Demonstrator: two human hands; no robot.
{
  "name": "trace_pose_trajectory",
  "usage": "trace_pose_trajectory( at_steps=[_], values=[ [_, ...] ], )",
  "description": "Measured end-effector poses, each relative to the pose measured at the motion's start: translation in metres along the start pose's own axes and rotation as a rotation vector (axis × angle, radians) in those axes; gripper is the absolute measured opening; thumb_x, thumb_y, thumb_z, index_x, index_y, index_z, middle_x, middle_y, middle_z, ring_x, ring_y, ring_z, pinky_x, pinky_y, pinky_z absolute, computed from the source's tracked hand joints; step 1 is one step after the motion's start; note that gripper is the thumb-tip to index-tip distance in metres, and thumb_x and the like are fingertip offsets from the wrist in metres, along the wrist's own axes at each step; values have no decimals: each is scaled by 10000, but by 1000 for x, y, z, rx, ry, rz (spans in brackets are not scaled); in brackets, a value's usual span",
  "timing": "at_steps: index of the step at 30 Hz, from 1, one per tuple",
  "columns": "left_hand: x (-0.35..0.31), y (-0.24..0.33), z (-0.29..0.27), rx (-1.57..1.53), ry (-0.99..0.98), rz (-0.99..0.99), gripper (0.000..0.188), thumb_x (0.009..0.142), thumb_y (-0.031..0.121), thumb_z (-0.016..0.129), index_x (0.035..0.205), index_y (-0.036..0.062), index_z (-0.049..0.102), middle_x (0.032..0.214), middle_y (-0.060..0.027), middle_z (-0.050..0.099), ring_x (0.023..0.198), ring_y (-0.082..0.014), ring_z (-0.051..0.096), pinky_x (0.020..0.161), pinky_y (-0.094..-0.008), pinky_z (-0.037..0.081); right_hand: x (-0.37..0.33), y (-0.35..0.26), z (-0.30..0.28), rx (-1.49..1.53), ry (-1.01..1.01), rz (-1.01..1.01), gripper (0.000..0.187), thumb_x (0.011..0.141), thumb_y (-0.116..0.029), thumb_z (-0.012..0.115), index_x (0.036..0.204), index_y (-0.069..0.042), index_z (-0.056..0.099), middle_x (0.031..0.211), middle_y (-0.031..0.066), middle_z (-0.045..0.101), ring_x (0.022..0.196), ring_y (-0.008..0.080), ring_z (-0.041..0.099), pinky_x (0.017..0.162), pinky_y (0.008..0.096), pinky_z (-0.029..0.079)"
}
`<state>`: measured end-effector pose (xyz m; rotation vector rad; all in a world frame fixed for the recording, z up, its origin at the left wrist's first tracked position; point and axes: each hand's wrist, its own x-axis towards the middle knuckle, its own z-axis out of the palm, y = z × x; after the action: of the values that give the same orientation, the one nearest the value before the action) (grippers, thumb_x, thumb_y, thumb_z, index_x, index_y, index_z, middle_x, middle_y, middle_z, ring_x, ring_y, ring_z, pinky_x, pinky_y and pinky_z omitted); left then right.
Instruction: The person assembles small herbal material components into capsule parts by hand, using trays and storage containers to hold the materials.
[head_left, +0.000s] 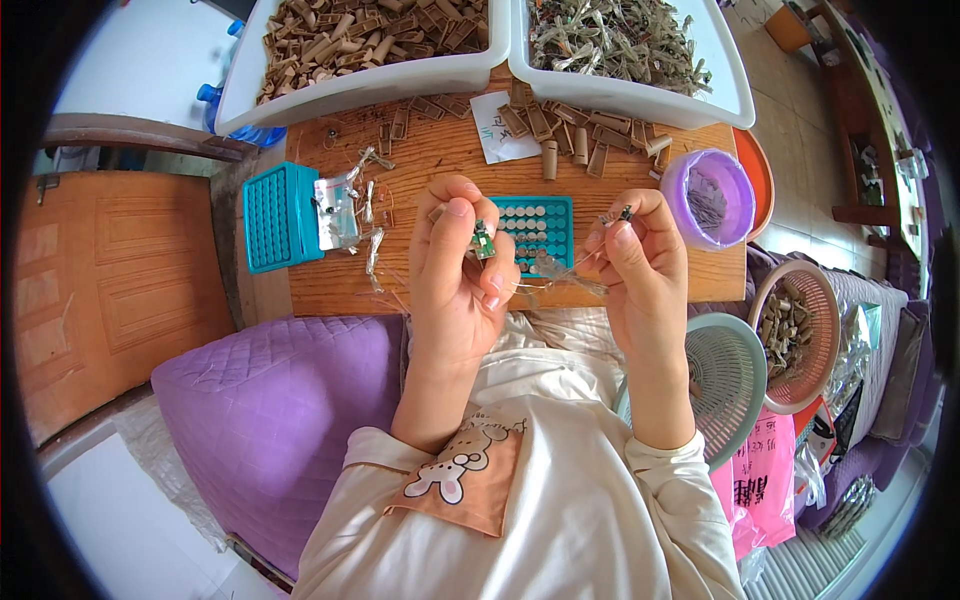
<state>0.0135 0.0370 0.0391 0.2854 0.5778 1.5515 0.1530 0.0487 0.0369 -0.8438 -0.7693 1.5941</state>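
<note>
Raised over the table's front edge, my left hand (445, 255) pinches a small green circuit board (483, 241) between thumb and fingers. My right hand (645, 265) is closed on a tiny black part (627, 213) with thin wires, too small to name surely. Pale, thin wires (545, 286) stretch between the two hands. Behind them on the table lies a teal tray (571, 228) holding rows of round, silvery button cells (530, 226), partly hidden by my left hand.
Two white bins stand at the back, one with brown plastic casings (375, 40), one with wired parts (620, 45). Loose casings (550, 160) lie before them. Another teal tray (270, 218) and wired pieces (372, 255) are left; a purple tub (738, 170) and baskets (725, 385) right.
</note>
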Motion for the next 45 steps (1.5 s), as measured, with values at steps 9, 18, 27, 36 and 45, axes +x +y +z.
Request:
trace_pose_trajectory(
  at_steps=[9,18,27,36,45],
  values=[
    [-1,4,-3,-81,-36,-160,129,844,188,471,930,99,435,710,-19,419,391,-44,368,300,-148,254,6,-2,0,-44,-71,43,119,815,-89,519,847,-32,419,736,53,548,661,116,553,630,252,472],
    [-3,-2,-8,77,-250,-210,165,844,184,476,935,65,407,706,-25,433,406,-68,444,290,-174,302,15,-2,-7,-74,21,-134,105,817,-69,504,869,-27,423,735,56,553,687,124,559,690,274,467],
    [2,-62,-17,713,-194,-245,159,799,168,543,835,51,441,693,1,488,579,-42,499,471,-170,421,11,-42,-59,35,111,-505,124,822,-15,468,945,-28,458,883,39,512,781,102,519,664,257,448],
    [29,-119,-31,950,-146,-129,160,796,172,564,834,45,476,752,19,494,551,-19,375,491,-153,314,-23,-38,-57,-588,291,-593,170,741,19,578,840,-16,445,814,54,499,681,95,482,613,195,424],
    [7,-71,-10,383,-343,-382,273,783,193,558,1004,54,476,877,-52,430,735,-89,413,553,-185,351,-32,-28,-45,-1147,113,-813,184,612,90,593,742,-18,519,711,90,536,582,197,529,520,269,447]
  ],
)
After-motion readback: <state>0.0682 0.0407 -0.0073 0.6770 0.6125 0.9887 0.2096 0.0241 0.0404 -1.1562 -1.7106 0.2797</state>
